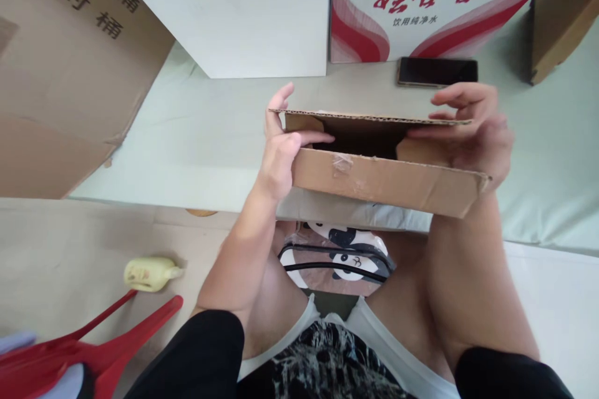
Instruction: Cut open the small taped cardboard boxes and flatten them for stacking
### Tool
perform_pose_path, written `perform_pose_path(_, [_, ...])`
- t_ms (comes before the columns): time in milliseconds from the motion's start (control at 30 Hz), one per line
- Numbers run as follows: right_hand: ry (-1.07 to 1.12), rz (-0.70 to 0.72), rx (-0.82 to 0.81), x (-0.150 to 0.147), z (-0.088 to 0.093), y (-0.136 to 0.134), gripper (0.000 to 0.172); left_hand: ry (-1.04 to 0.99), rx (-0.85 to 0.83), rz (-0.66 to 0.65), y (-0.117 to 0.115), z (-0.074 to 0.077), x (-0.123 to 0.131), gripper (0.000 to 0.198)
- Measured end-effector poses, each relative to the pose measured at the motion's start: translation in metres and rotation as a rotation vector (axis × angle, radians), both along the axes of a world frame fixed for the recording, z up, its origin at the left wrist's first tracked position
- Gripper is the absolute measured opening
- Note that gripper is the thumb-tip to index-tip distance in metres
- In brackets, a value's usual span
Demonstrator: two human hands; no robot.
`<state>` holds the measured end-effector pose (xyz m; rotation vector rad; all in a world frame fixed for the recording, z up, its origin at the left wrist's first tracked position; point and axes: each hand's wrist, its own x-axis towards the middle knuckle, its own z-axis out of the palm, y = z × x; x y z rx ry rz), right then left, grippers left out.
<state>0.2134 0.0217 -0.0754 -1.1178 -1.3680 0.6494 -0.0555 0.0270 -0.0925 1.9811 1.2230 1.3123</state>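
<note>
Between my two hands is a small brown cardboard box (374, 177), its top side open toward me with a dark inside. Clear tape sticks to its near flap. My left hand (281, 153) grips the box's left end, with one finger reaching into the opening and another behind the far flap. At the right end, my right hand (484, 134) holds the box, fingers bent around the far flap's edge; part of this hand is blurred and hidden by the cardboard.
A black phone (437, 72) lies beyond the box, before a red-and-white carton (421, 6). Beside it stands a white box (262, 12). A large cardboard box (70, 87) is at left, another brown box (561, 19) at right. On the floor are a yellow bottle (150, 274) and red stool (112, 349).
</note>
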Motion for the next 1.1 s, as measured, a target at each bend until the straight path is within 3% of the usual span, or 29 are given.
perform_pose_path(133, [0.000, 0.212, -0.054, 0.009, -0.006, -0.007, 0.072, 0.030, -0.026, -0.078, 0.002, 0.001, -0.013, 0.065])
perform_pose_path(267, [-0.112, 0.280, 0.045, 0.001, -0.002, -0.018, 0.070, -0.038, 0.011, -0.131, 0.001, 0.001, -0.017, 0.061])
perform_pose_path(400, [-0.039, 0.155, 0.134, -0.008, 0.004, -0.020, 0.073, -0.142, 0.044, -0.162, -0.003, 0.005, -0.016, 0.060])
perform_pose_path(533, [0.034, 0.008, 0.267, -0.016, 0.004, -0.017, 0.065, -0.168, -0.005, -0.154, 0.000, 0.008, -0.022, 0.064])
perform_pose_path(667, [0.133, -0.144, 0.380, -0.020, 0.004, -0.010, 0.062, -0.151, 0.093, -0.334, 0.009, 0.006, -0.030, 0.061])
perform_pose_path(733, [0.250, -0.215, 0.374, -0.019, 0.006, -0.006, 0.055, -0.141, 0.124, -0.356, 0.009, 0.008, -0.029, 0.058])
perform_pose_path(900, [0.519, -0.185, 0.266, -0.016, 0.007, -0.003, 0.044, 0.001, 0.050, -0.366, 0.002, 0.022, -0.025, 0.062])
perform_pose_path(1000, [0.526, -0.151, 0.244, -0.016, 0.004, -0.003, 0.041, 0.013, 0.003, -0.357, 0.001, 0.026, -0.029, 0.067])
perform_pose_path(1100, [0.504, -0.206, 0.220, -0.013, 0.000, -0.001, 0.031, -0.077, 0.049, -0.295, 0.002, 0.027, -0.031, 0.071])
